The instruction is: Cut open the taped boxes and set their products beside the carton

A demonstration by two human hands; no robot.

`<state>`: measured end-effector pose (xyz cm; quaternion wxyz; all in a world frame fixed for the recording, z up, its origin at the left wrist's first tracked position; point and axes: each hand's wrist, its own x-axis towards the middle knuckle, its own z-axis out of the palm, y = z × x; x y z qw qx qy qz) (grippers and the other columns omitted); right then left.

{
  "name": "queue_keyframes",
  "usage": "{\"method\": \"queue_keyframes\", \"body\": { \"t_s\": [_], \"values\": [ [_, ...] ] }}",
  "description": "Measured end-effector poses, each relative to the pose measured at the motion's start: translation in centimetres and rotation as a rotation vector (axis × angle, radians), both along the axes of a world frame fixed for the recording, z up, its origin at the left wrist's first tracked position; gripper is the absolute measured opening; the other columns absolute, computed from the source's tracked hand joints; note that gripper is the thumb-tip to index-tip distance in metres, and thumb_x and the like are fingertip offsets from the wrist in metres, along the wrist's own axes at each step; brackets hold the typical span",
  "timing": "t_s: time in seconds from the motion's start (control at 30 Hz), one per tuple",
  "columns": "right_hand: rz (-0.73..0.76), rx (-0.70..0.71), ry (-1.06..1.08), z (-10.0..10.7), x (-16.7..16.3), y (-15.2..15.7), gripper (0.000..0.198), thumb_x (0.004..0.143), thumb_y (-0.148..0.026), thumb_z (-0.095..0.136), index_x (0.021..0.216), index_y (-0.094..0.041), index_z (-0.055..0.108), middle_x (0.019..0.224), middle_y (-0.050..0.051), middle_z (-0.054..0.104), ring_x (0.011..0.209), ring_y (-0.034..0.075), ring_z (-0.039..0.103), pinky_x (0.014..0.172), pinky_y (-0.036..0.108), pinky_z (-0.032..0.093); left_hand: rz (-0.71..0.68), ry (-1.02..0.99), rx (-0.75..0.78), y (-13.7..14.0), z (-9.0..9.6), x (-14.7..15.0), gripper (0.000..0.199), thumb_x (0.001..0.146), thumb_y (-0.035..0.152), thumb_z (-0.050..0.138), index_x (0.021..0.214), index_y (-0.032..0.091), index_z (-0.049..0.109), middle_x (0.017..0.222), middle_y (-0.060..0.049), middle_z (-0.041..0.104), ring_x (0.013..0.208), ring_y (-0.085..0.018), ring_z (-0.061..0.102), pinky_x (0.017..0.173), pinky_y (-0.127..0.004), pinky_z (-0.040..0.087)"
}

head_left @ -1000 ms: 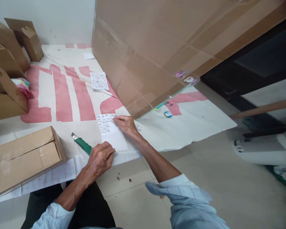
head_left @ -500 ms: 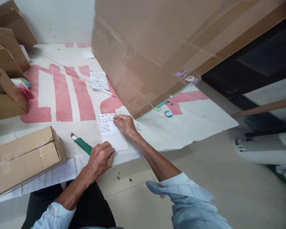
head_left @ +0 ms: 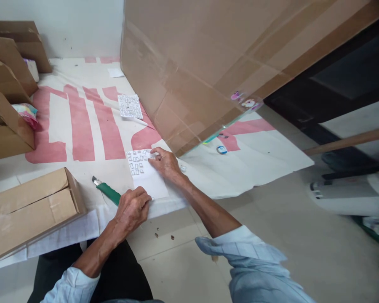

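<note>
Our marked paper sheet (head_left: 146,176) might crease
Our right hand (head_left: 166,165), thumb and forefinger slightly parted, could drag it; whether our curled left hand (head_left: 134,206) grips anything, we cannot tell.

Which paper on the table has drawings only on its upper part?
The nearest sheet, under the right hand; the middle paper is marked nearly all over, the farthest paper shows no clear marks.

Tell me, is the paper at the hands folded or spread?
Spread: the paper lies flat on the cloth, drawn rows and blank part visible.
</note>
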<state>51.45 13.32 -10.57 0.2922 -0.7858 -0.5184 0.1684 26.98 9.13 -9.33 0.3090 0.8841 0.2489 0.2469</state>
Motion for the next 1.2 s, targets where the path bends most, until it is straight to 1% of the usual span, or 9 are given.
{"method": "queue_keyframes", "body": {
  "t_s": [0.17, 0.23, 0.33, 0.53, 0.63, 0.73, 0.93, 1.1, 1.2],
  "values": [
    [-0.008, -0.005, -0.069, 1.3, -1.2, -0.3, 0.009, 0.083, -0.029, 0.064, 0.088, -0.024, 0.07, 0.063, -0.004, 0.063, 0.061, 0.016, 0.053, 0.064, 0.028, 0.036, -0.003, 0.013, -0.008, 0.0, 0.1, 0.0, 0.023, 0.092, 0.005, 0.058, 0.086, 0.02, 0.074, 0.089, -0.004, 0.073, 0.078, -0.018, 0.069, 0.073, -0.03, 0.05],
    [-0.019, -0.014, -0.085, 1.5, -1.4, -0.4, 0.006, 0.083, -0.028, 0.064, 0.083, -0.024, 0.069, 0.066, -0.003, 0.066, 0.062, 0.016, 0.054, 0.065, 0.028, 0.036, -0.003, 0.015, -0.004, 0.0, 0.1, -0.1, 0.022, 0.092, 0.006, 0.058, 0.087, 0.021, 0.074, 0.089, -0.004, 0.073, 0.078, -0.018, 0.069, 0.072, -0.03, 0.05],
    [-0.029, -0.027, -0.125, 1.5, -1.5, -0.3, 0.008, 0.084, -0.029, 0.065, 0.08, -0.024, 0.07, 0.07, -0.001, 0.07, 0.066, 0.017, 0.058, 0.066, 0.028, 0.037, -0.005, 0.016, 0.001, 0.1, 0.1, -0.1, 0.021, 0.092, 0.008, 0.058, 0.089, 0.021, 0.075, 0.09, -0.004, 0.074, 0.078, -0.018, 0.07, 0.072, -0.03, 0.051],
    [-0.047, -0.079, -0.24, 1.3, -1.4, -0.1, 0.013, 0.087, -0.03, 0.068, 0.081, -0.024, 0.078, 0.079, 0.003, 0.079, 0.074, 0.02, 0.066, 0.067, 0.029, 0.04, -0.004, 0.018, -0.003, 0.0, -0.1, -0.2, 0.023, 0.091, 0.006, 0.058, 0.091, 0.021, 0.075, 0.09, -0.004, 0.073, 0.08, -0.019, 0.07, 0.073, -0.03, 0.051],
    [-0.021, -0.072, -0.24, 1.2, -1.4, -0.1, 0.017, 0.089, -0.031, 0.067, 0.083, -0.024, 0.082, 0.084, 0.004, 0.082, 0.078, 0.021, 0.07, 0.068, 0.029, 0.043, -0.003, 0.01, -0.004, -0.1, -0.1, -0.2, 0.023, 0.091, 0.006, 0.058, 0.091, 0.021, 0.075, 0.09, -0.004, 0.073, 0.079, -0.019, 0.07, 0.073, -0.031, 0.052],
    [-0.008, -0.052, -0.229, 1.0, -1.4, -0.2, 0.018, 0.09, -0.03, 0.067, 0.086, -0.025, 0.084, 0.086, 0.004, 0.083, 0.08, 0.022, 0.072, 0.069, 0.03, 0.045, -0.01, -0.007, -0.001, 0.0, -0.1, -0.2, 0.022, 0.092, 0.007, 0.058, 0.092, 0.021, 0.075, 0.089, -0.004, 0.072, 0.079, -0.019, 0.069, 0.073, -0.031, 0.052],
    [-0.005, -0.039, -0.211, 0.8, -1.1, -0.1, 0.017, 0.086, -0.033, 0.069, 0.089, -0.027, 0.085, 0.083, 0.003, 0.083, 0.08, 0.023, 0.071, 0.069, 0.03, 0.046, -0.01, -0.011, -0.001, 0.0, -0.2, -0.3, 0.022, 0.093, 0.008, 0.058, 0.092, 0.021, 0.075, 0.091, -0.004, 0.073, 0.079, -0.018, 0.069, 0.074, -0.031, 0.052],
    [0.002, -0.086, -0.196, 1.4, -1.0, 0.1, 0.017, 0.086, -0.032, 0.071, 0.094, -0.027, 0.085, 0.083, 0.004, 0.081, 0.077, 0.022, 0.069, 0.07, 0.031, 0.045, -0.004, -0.004, -0.011, -0.1, -0.1, -0.2, 0.024, 0.091, 0.005, 0.057, 0.093, 0.021, 0.076, 0.09, -0.004, 0.073, 0.078, -0.018, 0.069, 0.074, -0.031, 0.052],
    [-0.003, -0.131, -0.191, 2.0, -1.1, 0.4, 0.019, 0.084, -0.03, 0.072, 0.097, -0.026, 0.085, 0.085, 0.004, 0.081, 0.08, 0.022, 0.069, 0.072, 0.031, 0.045, -0.009, -0.005, 0.003, -0.1, -0.2, -0.2, 0.023, 0.092, 0.006, 0.058, 0.092, 0.02, 0.076, 0.089, -0.004, 0.073, 0.078, -0.018, 0.069, 0.073, -0.03, 0.051]
  ]
}}
